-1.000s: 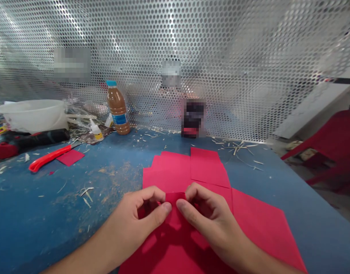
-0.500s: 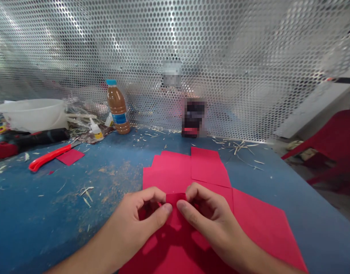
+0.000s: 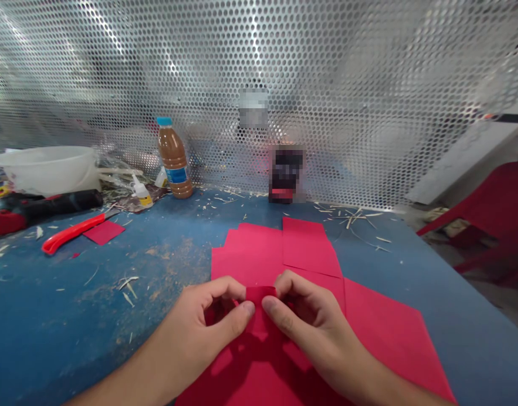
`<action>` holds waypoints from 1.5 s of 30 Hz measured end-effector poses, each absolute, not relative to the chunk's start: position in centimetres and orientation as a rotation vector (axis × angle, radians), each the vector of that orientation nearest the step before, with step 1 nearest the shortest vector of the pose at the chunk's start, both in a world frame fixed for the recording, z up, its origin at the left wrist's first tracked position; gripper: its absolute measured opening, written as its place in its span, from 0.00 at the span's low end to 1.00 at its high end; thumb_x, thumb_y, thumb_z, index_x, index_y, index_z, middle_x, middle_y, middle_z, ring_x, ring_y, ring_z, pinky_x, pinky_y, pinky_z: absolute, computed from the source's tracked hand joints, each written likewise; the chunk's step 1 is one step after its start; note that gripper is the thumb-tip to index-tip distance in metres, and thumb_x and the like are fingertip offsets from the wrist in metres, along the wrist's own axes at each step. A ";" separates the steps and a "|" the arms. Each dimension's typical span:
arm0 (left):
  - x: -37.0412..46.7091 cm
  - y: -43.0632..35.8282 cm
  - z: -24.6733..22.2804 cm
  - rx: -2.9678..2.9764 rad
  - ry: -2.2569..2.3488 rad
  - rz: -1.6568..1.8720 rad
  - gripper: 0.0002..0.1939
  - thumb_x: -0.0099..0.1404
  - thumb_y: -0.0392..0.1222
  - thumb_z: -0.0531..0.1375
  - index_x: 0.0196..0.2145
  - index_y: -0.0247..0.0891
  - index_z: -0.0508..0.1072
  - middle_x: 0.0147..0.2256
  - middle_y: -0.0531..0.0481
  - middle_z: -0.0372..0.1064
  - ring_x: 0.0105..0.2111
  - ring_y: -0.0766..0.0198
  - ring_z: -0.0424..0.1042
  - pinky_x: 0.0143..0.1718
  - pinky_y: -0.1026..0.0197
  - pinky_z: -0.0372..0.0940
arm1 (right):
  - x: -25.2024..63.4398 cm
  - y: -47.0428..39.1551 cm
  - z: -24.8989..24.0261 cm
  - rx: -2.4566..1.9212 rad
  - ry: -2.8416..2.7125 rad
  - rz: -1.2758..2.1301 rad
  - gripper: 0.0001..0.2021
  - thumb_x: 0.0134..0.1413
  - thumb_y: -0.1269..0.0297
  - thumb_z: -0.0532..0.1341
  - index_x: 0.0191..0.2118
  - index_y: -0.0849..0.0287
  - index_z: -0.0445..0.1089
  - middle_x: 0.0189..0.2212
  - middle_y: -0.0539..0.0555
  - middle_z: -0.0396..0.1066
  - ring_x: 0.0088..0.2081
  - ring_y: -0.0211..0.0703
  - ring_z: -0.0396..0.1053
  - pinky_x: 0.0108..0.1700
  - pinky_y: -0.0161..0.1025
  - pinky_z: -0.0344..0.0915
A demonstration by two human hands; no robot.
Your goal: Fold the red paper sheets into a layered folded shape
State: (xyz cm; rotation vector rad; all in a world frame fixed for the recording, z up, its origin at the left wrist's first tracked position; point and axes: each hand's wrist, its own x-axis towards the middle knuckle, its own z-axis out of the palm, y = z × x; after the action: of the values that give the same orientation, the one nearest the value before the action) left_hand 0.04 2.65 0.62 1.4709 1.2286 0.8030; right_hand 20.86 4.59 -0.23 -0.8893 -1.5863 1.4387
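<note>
Blue table [image 3: 72, 304] | red piece [image 3: 261, 292] | pinched between left hand [image 3: 195, 321], right hand [image 3: 322, 327]

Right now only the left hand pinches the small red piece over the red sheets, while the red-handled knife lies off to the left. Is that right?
The "only" is wrong: the head view shows the left hand and right hand both pinching the small red piece over the red sheets. The red-handled knife does lie off to the left.

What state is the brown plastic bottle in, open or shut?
Shut: the brown plastic bottle has its blue cap on top.
</note>
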 end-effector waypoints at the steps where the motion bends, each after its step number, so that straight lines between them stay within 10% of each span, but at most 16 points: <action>1: 0.1 2.6 0.7 1.469 1.231 0.805 0.15 0.70 0.53 0.60 0.33 0.39 0.72 0.25 0.57 0.60 0.26 0.66 0.58 0.28 0.63 0.55 | 20.9 4.6 -0.2 -0.888 -1.585 1.437 0.15 0.70 0.53 0.63 0.33 0.56 0.65 0.26 0.45 0.63 0.28 0.35 0.58 0.30 0.35 0.56; 45: 0.2 2.5 1.0 1.514 1.228 0.870 0.15 0.71 0.50 0.60 0.29 0.40 0.69 0.25 0.57 0.64 0.25 0.67 0.61 0.26 0.65 0.57 | 21.0 4.6 -0.2 -0.927 -1.493 1.426 0.12 0.67 0.54 0.66 0.35 0.56 0.72 0.28 0.47 0.67 0.28 0.35 0.62 0.31 0.34 0.61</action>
State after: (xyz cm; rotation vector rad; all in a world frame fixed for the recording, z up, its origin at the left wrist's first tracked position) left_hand 0.16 2.50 0.98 1.5137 1.2276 0.8704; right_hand 21.03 4.64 -0.17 -0.9274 -1.4935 1.4257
